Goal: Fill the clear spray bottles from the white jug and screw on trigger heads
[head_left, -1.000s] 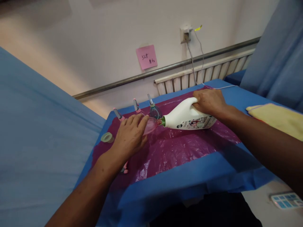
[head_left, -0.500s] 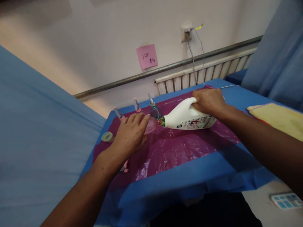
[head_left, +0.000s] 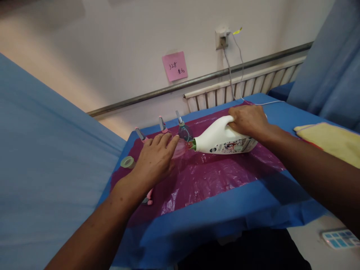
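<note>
My right hand point(head_left: 247, 120) grips the handle of a large white bottle point(head_left: 222, 140), tipped almost flat with its green neck pointing left. The neck meets a clear pink funnel point(head_left: 180, 149) that my left hand point(head_left: 156, 159) is closed around; what the funnel sits on is hidden under my fingers. Both are over a purple plastic sheet point(head_left: 213, 176) on a blue-covered table point(head_left: 225, 215). Behind my left hand stand three small bottles with grey nozzles point(head_left: 182, 129).
A roll of tape point(head_left: 127, 162) lies at the table's left edge. A small pink item point(head_left: 148, 198) shows under my left wrist. A yellow cloth point(head_left: 332, 140) lies at the right. Blue screens flank the table; a radiator, cable and pink note are on the wall.
Hardly anything has moved; the view has shifted slightly and both hands hold the same pose with the bottle tipped into the funnel.
</note>
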A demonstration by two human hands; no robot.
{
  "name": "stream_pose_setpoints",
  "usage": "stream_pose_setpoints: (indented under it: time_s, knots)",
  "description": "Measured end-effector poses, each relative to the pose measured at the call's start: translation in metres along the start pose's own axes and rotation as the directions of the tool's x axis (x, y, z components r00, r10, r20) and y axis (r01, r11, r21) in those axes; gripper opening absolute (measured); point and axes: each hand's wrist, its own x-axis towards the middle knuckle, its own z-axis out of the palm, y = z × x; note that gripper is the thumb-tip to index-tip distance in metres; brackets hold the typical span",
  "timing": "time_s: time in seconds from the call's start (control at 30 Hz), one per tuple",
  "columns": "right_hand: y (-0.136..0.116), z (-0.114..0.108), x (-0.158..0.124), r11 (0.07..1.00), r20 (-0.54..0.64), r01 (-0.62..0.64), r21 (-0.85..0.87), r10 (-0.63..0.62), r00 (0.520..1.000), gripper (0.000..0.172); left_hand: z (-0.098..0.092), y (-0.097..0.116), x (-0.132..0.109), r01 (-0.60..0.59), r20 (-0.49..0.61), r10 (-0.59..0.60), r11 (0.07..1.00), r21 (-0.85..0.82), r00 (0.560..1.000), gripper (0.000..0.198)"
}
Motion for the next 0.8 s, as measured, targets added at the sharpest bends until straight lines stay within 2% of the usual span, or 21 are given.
stream_pose_setpoints:
  time_s: [0.27,0.6,0.8]
  knots:
    - [0.0002,0.0006,0.0008,1.0,-0.009,0.001,-0.018,-0.001,1.0,0.034,0.001,-0.0014,0.0015,-0.022,-0.012,0.022,1.0,0.02,1.0,0.077]
    - [0.0009,0.0008,0.002,1.0,0.009,-0.016,-0.023,0.017,1.0,0.036,0.0002,-0.0008,0.0024,-0.01,-0.018,0.01,1.0,0.0,1.0,0.083]
    - [0.0003,0.0003,0.0012,1.0,0.0,-0.007,-0.02,0.007,1.0,0.035,-0.0034,-0.0006,0.004,-0.012,-0.008,0.012,1.0,0.006,1.0,0.079]
